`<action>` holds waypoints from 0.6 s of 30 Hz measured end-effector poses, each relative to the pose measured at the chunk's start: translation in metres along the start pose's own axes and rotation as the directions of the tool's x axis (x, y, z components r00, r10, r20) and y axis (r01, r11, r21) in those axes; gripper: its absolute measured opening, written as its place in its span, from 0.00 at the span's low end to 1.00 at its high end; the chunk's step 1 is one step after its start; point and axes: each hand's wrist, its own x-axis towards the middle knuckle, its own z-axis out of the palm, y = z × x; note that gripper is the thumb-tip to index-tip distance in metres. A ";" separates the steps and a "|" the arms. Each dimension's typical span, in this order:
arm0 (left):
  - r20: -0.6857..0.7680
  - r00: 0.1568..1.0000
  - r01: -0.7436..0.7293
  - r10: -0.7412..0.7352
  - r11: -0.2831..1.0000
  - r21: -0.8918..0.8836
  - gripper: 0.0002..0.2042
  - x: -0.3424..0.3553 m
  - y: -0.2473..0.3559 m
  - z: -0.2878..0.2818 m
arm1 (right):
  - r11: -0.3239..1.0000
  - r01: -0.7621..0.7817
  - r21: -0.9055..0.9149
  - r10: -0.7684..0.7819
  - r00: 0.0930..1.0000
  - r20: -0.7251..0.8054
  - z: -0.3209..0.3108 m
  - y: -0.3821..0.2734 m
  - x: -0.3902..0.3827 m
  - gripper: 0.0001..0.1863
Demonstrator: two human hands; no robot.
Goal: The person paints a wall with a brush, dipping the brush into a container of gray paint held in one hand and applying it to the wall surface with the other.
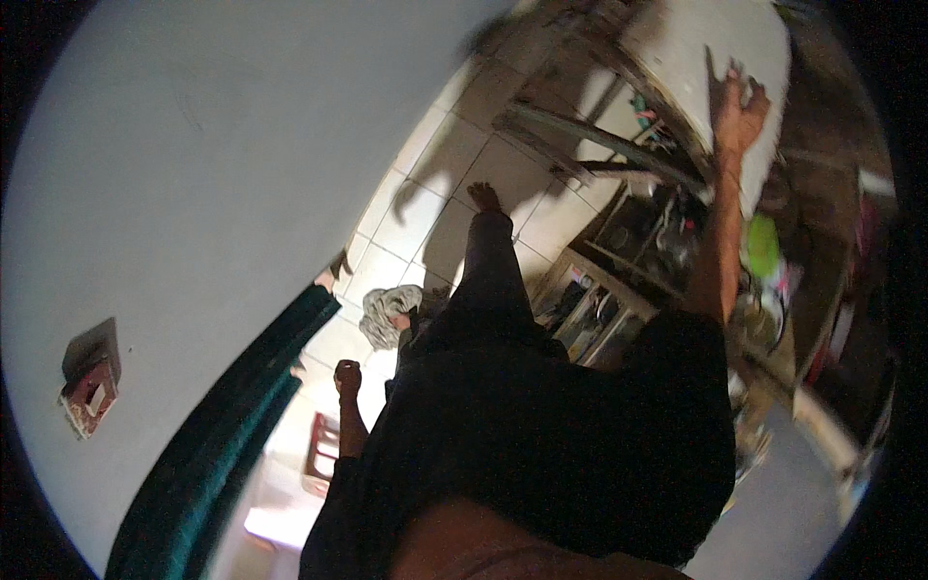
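From here, the right hand (741,114) is spread wide over the pale-topped wooden counter (677,46), probably heavy, best gripped by its rim. The left hand (348,376) is curled, contents I can't tell, near a crumpled grey cloth (380,314) on the white-tiled floor (380,211), likely soft, easily pinched.

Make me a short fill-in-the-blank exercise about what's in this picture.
1. The left hand is loosely curled, and the hand seen against the pale tabletop is the person's ____ one.
2. The foot on the tiled floor is ____, without a shoe.
3. The curtain beside the grey wall is dark ____ in colour.

Missing words: right; bare; green.
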 end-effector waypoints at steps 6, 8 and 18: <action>0.313 0.946 0.298 -0.089 0.622 -0.724 0.14 0.130 0.083 -0.028 | 0.988 -0.143 0.049 0.147 0.827 -0.543 -0.094 -0.008 -0.060 0.38; 0.229 0.973 0.128 0.007 0.813 -0.568 0.23 0.175 0.153 -0.038 | 0.898 -0.375 0.230 0.437 0.695 -0.572 -0.088 -0.008 -0.104 0.40; 0.138 0.649 -0.359 0.748 0.461 -0.811 0.26 0.350 0.667 -0.042 | 0.432 -0.374 0.821 0.669 0.743 -0.014 -0.045 0.154 -0.180 0.36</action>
